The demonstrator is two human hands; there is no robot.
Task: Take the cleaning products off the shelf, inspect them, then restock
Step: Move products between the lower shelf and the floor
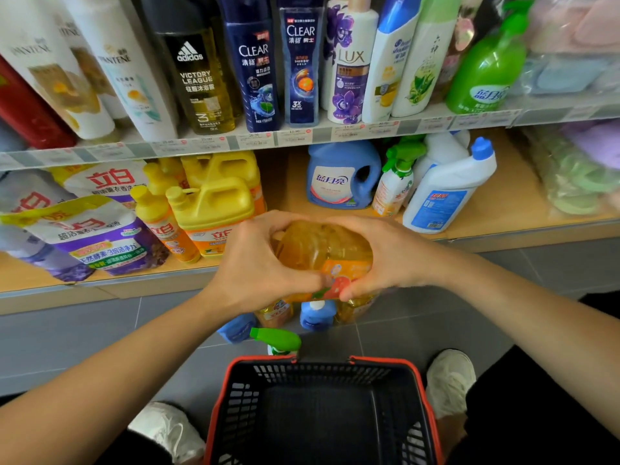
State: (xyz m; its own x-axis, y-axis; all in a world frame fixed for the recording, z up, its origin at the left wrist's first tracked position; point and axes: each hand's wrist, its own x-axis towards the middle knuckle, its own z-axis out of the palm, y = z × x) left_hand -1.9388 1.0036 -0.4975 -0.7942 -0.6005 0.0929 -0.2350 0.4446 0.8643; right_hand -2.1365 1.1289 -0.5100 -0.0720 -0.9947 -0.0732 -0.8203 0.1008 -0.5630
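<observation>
Holding the orange detergent bottle [322,250] at the centre of the head view, we have both hands on it. The left hand [258,263] curls round its left flank and the right hand [392,253] wraps its right, with the thumbs meeting low on the label. The bottle hangs in the air in front of the lower shelf [510,196], above the floor [100,330]. We judge this to be the inspecting step. To do it well, we would turn the bottle slowly with one hand always bearing its weight. We would check cap, seams and label (the liquid shifts, so no quick tipping), then set it label-out in the gap between the yellow jugs and the blue jug.

Counting: just below the hands stand two blue bottles [317,313], two orange ones [273,312] and one green-capped sprayer [278,340]. One red-rimmed basket [421,380] sits lower centre. On the shelf, centre right, we count one blue jug [342,176], one green-trigger sprayer [396,182] and at least two white bottles [449,193]. Left of centre are two yellow handled jugs [214,203].
</observation>
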